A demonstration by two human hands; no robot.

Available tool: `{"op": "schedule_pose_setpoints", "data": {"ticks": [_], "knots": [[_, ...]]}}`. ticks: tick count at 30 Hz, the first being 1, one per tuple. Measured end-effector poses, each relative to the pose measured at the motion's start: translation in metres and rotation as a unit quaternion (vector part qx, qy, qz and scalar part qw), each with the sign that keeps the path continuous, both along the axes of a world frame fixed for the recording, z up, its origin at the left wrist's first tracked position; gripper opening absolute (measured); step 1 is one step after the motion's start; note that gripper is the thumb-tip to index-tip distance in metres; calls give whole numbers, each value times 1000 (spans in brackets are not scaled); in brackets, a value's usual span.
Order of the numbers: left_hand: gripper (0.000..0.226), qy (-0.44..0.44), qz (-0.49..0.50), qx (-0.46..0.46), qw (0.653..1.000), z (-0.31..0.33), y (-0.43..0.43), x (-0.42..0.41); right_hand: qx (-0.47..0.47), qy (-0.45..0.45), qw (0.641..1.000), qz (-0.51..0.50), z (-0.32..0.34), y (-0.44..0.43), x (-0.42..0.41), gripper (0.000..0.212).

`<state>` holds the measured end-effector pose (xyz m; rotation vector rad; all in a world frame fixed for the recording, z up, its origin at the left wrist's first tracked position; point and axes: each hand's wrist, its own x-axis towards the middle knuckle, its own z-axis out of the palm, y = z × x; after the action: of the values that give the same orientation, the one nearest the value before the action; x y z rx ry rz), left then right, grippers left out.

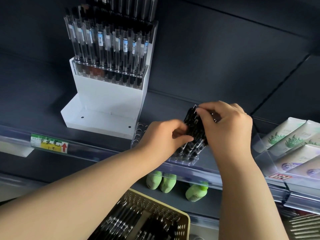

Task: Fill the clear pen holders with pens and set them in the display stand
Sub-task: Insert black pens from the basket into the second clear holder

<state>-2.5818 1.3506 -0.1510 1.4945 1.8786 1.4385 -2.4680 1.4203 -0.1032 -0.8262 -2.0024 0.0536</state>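
A clear pen holder (186, 161) lies on the dark shelf at centre, with empty holes showing at its left end (139, 131). A bunch of black pens (194, 129) stands in its right part. My left hand (164, 134) pinches the bunch from the left, and my right hand (226, 125) grips the pen tops from the right. The white display stand (103, 108) sits on the shelf to the left; its upper tier carries a clear holder full of pens (107, 47), and its lower step is bare.
A yellow mesh basket (183, 220) of loose black pens sits at the bottom centre. Green bottles (161, 181) lie on the shelf below. Pale boxed products (292, 146) fill clear trays at right. A green and yellow price tag (50, 143) hangs on the shelf rail.
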Motion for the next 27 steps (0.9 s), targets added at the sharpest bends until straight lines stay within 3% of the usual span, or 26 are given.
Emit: {"op": "schedule_pose_setpoints", "data": {"ticks": [12, 18, 21, 23, 24, 27], "knots": [[12, 39, 14, -37, 998, -7, 4, 3, -9, -10, 1000, 9, 3, -5, 6, 3], [13, 35, -7, -111, 993, -7, 1, 0, 12, -19, 999, 44, 14, -26, 3, 4], [38, 99, 6, -88, 991, -3, -2, -2, 12, -42, 995, 84, 14, -44, 1, 7], [31, 118, 8, -80, 990, -2, -8, -8, 1, -72, 991, 112, 8, -55, 0, 9], [20, 110, 0, -79, 991, -5, -10, -13, -4, -89, 988, 124, 3, -60, -1, 10], [19, 41, -27, -63, 997, -13, -18, -19, -20, -147, 977, 153, -18, -73, 0, 10]]}}
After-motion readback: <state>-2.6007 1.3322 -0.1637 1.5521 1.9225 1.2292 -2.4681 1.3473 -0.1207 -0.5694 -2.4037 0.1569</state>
